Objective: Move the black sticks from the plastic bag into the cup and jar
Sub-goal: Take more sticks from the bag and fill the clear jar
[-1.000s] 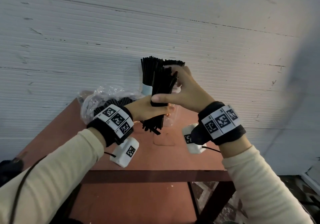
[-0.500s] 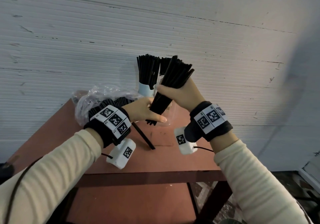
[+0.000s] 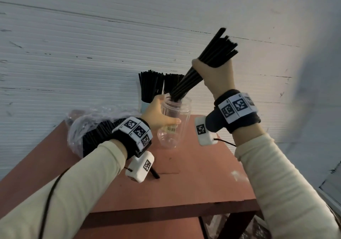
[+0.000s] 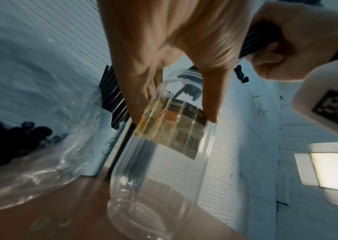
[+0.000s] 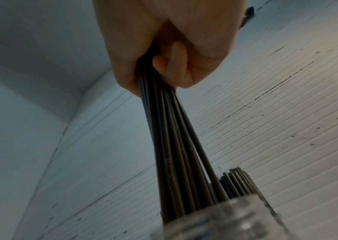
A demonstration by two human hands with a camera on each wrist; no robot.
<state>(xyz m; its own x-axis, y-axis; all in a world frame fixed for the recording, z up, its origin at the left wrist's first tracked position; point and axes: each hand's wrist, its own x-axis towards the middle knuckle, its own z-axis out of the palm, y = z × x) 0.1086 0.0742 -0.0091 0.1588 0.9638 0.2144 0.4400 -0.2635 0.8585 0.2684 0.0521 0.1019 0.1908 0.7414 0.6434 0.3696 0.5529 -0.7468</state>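
Note:
My right hand [image 3: 214,72] grips a bundle of black sticks [image 3: 186,83] held slanted, its lower ends just inside the mouth of a clear plastic jar [image 3: 174,122]. My left hand [image 3: 158,117] holds the jar [image 4: 164,162] by its side, fingers curled round it, tilted on the table. In the right wrist view the bundle [image 5: 176,146] runs down from my fist [image 5: 170,48] into the jar's rim [image 5: 225,216]. Behind the jar a pale cup [image 3: 145,105] stands full of black sticks [image 3: 151,85]. A clear plastic bag [image 3: 86,126] with more sticks lies at the left.
The reddish-brown table [image 3: 193,183] stands against a white ribbed wall [image 3: 92,45]. One loose black stick [image 3: 156,175] lies on the table under my left wrist. The table's front edge [image 3: 175,214] is close to me, with floor beyond at the right.
My right hand lifted the bundle up and to the right and tipped its lower ends into the jar's mouth. My left hand let go of the sticks and took hold of the jar.

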